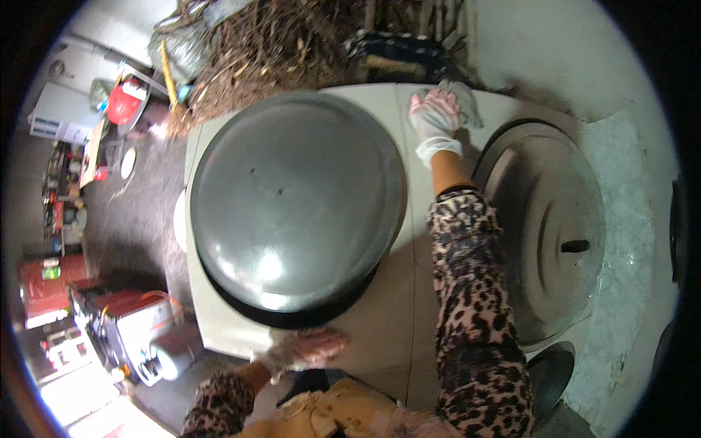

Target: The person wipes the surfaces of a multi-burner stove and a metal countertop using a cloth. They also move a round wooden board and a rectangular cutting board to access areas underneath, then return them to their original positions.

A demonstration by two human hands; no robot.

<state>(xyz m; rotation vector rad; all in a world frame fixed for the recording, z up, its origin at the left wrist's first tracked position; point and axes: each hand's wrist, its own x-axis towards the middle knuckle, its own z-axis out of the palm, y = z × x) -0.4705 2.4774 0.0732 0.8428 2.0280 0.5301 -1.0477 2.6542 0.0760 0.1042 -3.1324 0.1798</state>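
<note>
A large dark metal wok (301, 202), seemingly upside down, covers the opening on the left of a pale tiled stove top (405, 219). To its right a round metal lid (547, 235) with a dark handle sits over the other opening. My right hand (436, 112), in a thin translucent glove, rests on a grey cloth (463, 101) at the far edge, fingers over part of it. My left hand (315, 347), gloved too and slightly blurred, lies at the near edge just below the wok, with nothing seen in it.
Dry twigs and brushwood (274, 44) are heaped beyond the far edge, with a dark patterned cloth (400, 49) beside them. A tiled wall (624, 219) borders the right side. On the floor at left stand a gas cylinder (175, 350) and a red basin (123, 104).
</note>
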